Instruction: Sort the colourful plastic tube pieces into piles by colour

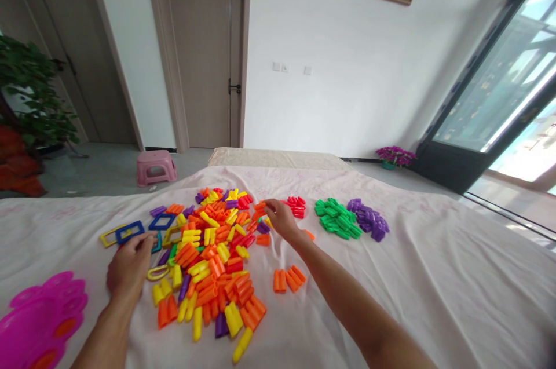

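A large mixed pile of plastic building pieces [217,267], mostly orange and yellow with some red and purple, spreads over the cloth in front of me. At its right edge my right hand [280,218] pinches an orange plastic piece [260,206]. My left hand [130,265] is at the pile's left side, its fingers curled together beside a teal frame piece [157,241]; whatever they may hold is hidden. Blue square frames [162,222] and a yellow frame [108,237] lie just beyond it. Two orange pieces [289,280] sit apart, below my right wrist.
Right of the pile are separate groups of red pieces [297,207], green pieces [337,218] and purple pieces [368,219]. A bright pink plastic container [39,317] stands at the near left. The pale tablecloth [417,288] has folds. Beyond the table is a pink stool [156,168].
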### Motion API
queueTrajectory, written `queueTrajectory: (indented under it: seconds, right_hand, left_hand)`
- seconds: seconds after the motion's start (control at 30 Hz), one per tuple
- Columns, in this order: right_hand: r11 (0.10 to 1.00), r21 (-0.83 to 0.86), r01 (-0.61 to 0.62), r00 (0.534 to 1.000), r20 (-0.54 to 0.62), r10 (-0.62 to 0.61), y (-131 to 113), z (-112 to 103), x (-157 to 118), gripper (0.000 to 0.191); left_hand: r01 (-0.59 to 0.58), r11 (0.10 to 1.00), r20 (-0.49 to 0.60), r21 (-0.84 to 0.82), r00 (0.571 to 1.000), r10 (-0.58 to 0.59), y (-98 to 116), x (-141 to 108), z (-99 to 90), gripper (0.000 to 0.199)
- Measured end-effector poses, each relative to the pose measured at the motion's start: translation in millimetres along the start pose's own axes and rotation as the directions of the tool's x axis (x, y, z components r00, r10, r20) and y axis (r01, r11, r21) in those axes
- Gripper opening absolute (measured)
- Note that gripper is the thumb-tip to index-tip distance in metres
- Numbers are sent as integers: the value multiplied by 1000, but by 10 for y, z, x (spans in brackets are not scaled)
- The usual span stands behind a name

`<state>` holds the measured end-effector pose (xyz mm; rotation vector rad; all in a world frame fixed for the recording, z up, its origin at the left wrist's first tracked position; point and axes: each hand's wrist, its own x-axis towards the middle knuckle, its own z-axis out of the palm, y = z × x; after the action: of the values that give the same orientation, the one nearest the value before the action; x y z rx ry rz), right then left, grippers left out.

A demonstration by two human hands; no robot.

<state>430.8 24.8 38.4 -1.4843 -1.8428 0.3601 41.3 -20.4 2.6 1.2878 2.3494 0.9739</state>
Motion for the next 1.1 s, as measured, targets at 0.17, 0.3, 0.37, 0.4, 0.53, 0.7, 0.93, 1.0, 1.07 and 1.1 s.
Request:
queueTrajectory:
  seconds: [0.17,0.3,0.37,0.4,0.53,0.7,0.93,1.0,1.07,1.1]
  right_hand:
    - [950,231,-211,977,37,208,228,-316,18,28]
    - [929,276,-248,969,66,239,391,-531,-161,32]
    - [928,251,-275,962,60,268,446,-648,-275,35]
    - [931,230,-282,959,51,278,465,-711,-333,35]
    - [940,193,-280,960,47,277,495,-925,-565,31]
    - [927,189,-324,926,267,269,501,-1007,-814,39]
    - [964,-38,-263,962,71,265,547,-1049,-882,37]
    - [944,-36,-329,942,60,331,546,-1003,-883,37]
    - [929,-38,-367,929,42,369,546,-918,-891,35]
    - [925,-42,-377,925,41,379,550,-870,-897,35]
  left_hand:
    - [-4,1000,16,11,1000,4,2,-4,-15,51]
    - [-9,1000,32,-22,999,10,-23,13,-7,53]
    - [-14,1000,26,-16,1000,14,-37,26,4,55]
    - [-16,1000,20,-4,1000,16,-45,34,11,56]
    - [-7,999,3,34,1000,7,-76,63,43,59]
    - [-1,1000,-1,19,1000,1,-74,52,45,57]
    - [-14,998,6,62,1000,14,-46,36,16,59]
    - [-13,997,2,70,1000,13,-50,44,19,60]
    - [-14,998,0,67,1000,14,-49,47,21,59]
    - [-10,998,-3,66,1000,10,-46,46,20,59]
